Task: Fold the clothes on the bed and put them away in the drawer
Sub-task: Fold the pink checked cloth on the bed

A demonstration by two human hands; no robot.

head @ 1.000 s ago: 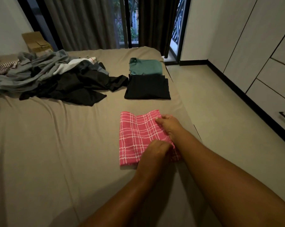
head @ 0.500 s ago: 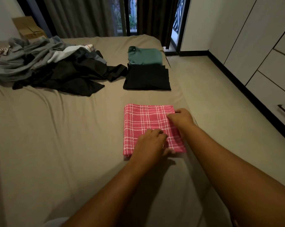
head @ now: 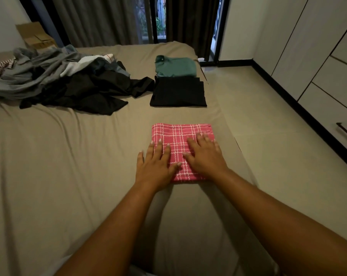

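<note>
Folded pink cloth (head: 174,134) near bed (head: 69,166) right edge; left hand (head: 154,164), right hand (head: 205,156) flat on it, fingers straight, pressing. Risk: folds could spring open on careless lift; sideways push could slide it off edge. Unfolded pile (head: 69,82) waiting, drawer (head: 327,116) shut.

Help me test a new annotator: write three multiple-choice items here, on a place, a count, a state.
1. Where does the green folded garment lie?
A. On the floor
B. Just beyond the black folded garment
C. On a chair

2. How many folded garments lie along the bed's right side?
A. Two
B. Three
C. Five

3. How are the left hand and right hand?
A. Pinching a corner
B. Lifted clear
C. Flat on the pink plaid garment, fingers straight

1 B: it lies past the black one.
2 B: green, black, pink.
3 C: both palms rest on it.
</note>
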